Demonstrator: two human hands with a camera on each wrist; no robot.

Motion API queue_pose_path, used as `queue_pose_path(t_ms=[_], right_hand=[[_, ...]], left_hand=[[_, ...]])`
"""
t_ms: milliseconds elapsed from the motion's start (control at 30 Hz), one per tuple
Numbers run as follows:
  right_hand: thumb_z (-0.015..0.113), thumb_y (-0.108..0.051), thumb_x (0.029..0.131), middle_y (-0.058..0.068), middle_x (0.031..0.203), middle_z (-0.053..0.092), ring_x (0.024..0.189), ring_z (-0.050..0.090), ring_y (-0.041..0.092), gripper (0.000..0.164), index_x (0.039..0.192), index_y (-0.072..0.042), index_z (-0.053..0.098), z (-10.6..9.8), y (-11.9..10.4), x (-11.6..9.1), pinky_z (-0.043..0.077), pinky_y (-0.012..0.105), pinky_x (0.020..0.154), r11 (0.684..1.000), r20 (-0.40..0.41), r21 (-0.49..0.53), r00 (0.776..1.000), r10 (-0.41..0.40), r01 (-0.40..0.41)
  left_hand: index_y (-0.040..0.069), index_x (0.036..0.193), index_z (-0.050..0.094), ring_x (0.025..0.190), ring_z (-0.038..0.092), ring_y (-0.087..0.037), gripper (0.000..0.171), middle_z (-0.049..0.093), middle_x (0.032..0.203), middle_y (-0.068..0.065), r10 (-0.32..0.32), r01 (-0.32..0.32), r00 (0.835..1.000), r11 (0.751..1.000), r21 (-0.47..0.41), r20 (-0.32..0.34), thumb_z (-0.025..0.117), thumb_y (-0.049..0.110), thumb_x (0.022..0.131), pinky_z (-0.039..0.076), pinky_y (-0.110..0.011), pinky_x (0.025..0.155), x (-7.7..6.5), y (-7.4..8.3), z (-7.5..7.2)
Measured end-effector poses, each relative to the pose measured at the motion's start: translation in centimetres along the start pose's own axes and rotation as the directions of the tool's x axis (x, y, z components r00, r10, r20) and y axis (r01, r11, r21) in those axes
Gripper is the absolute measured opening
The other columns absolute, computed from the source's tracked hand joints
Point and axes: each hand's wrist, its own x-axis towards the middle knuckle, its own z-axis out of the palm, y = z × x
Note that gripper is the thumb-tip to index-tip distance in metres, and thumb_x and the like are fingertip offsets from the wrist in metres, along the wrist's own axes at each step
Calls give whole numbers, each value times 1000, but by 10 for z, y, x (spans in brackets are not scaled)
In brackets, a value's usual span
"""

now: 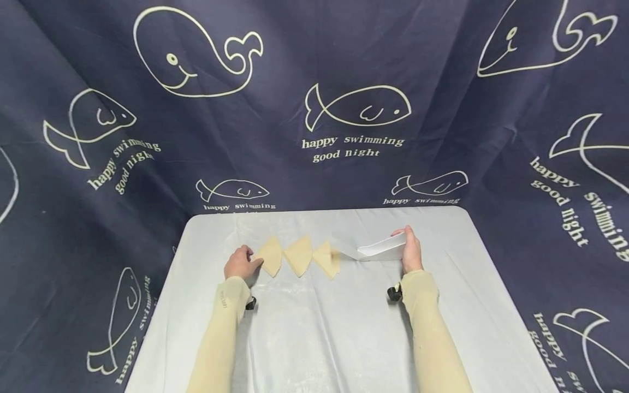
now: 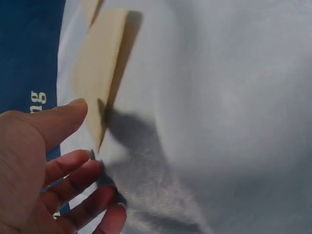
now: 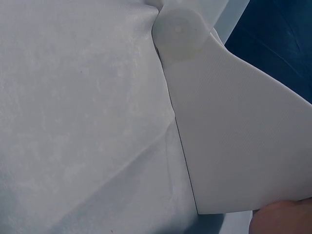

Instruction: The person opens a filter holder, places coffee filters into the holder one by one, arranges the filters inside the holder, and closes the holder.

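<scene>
Three flat beige wedge-shaped pieces lie in a row in the head view: a left wedge (image 1: 271,255), a middle wedge (image 1: 298,255) and a right wedge (image 1: 325,259). Beside the left wedge's pointed end is my left hand (image 1: 241,263), thumb and fingers apart. The left wrist view shows that wedge (image 2: 100,73) with my left hand (image 2: 44,165) near its tip; whether the thumb touches it I cannot tell. My right hand (image 1: 411,252) grips the right end of a bent white sheet (image 1: 383,248). A translucent part (image 1: 345,244) reaches toward the right wedge. In the right wrist view the sheet (image 3: 234,136) stands tilted.
A pale, slightly wrinkled cloth covers the table (image 1: 304,338). Behind and at both sides hangs a dark blue curtain (image 1: 275,131) with fish and whale prints.
</scene>
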Motion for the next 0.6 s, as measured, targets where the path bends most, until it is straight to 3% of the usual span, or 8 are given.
queue_pose_path(t_ms=[233,467,600], right_hand=[[26,-57,108,-13,89,63,98,55,13,67,103,-4,66,-6,4,0,33,27,100,999,-26,-10,999,-33,33],[27,-51,110,-2,99,66,98,58,15,65,112,3,64,-1,-2,-3,36,29,98,1000,8,14,1000,25,-25],[27,-44,111,4,100,67,97,59,18,63,117,10,60,2,-13,-8,37,35,102,999,23,14,999,29,-29]], left_hand=[[7,102,60,82,55,-27,33,61,90,-9,20,-21,999,999,-32,-32,83,29,88,47,-44,72,-1,4,13],[8,94,58,80,51,-26,29,57,85,-7,-21,15,998,994,-112,-52,84,20,88,43,-42,70,-5,2,13],[7,103,57,80,55,-26,31,60,88,-7,-22,15,999,989,-150,-48,83,16,89,45,-43,75,-2,2,12]])
